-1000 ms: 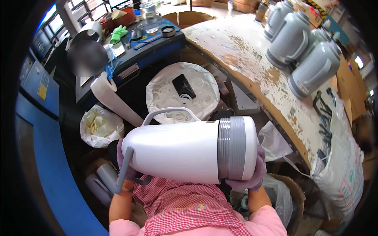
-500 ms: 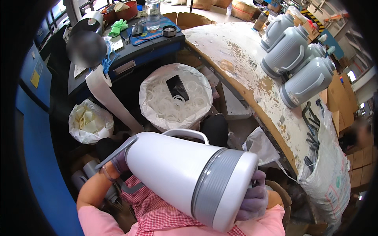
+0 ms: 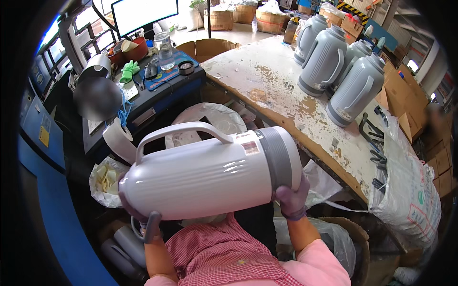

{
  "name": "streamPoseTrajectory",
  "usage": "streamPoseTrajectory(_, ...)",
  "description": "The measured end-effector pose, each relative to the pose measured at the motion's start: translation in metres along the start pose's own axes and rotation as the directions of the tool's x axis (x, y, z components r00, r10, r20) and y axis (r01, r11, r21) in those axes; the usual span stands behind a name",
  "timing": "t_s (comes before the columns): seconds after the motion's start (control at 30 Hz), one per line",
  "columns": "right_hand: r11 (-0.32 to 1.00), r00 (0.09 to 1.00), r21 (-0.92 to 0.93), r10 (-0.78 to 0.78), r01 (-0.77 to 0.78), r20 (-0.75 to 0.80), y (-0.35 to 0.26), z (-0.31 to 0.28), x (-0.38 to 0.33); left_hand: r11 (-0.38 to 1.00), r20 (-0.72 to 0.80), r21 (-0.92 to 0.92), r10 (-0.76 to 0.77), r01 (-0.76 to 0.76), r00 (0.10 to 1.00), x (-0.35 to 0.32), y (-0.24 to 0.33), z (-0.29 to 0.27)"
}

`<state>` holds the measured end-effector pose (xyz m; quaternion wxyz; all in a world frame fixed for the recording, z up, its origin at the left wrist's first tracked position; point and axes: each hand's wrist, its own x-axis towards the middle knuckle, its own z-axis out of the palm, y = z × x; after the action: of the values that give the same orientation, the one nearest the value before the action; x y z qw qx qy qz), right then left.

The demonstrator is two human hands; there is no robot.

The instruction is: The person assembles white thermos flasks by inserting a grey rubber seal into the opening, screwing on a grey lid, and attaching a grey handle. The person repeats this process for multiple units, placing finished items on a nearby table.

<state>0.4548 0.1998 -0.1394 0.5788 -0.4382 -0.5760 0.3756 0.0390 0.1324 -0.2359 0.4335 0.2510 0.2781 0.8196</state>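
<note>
On the desk, a clear jar stands near a computer mouse and a green glove.

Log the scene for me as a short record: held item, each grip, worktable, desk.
Held item: white flask, on its side, large handle uppermost
Left grip: purple-gloved, at the flask's left end, partly hidden
Right grip: purple-gloved, at the grey-banded right end
Worktable: worn white top, grey flasks standing on it
Desk: green gloves, clear jar
</note>
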Motion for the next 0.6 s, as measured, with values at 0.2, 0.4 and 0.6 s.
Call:
streamPoseTrajectory(0.2, 0.590, 0.663, -0.303, -0.646, 0.749, 0.379, -0.067, -0.016, -0.016, 0.901, 0.151, 0.180, -0.423, 0.396, 0.893, 0.020, -0.053, -0.046)
streamPoseTrajectory(0.4, 0.646, 0.647, -0.064, -0.747, 0.761, 0.153, -0.062, -0.003, -0.019, 0.768, 0.244, 0.640, -0.177, -0.021, 0.953, 0.024, -0.025, 0.029)
streamPoseTrajectory(0.6, 0.966, 0.901, 0.152, 0.132, -0.211, 0.413, -0.005, -0.012, 0.045, -0.042, 0.617, 0.755, 0.388, -0.655, 0.685, 0.005, 0.068, 0.126)
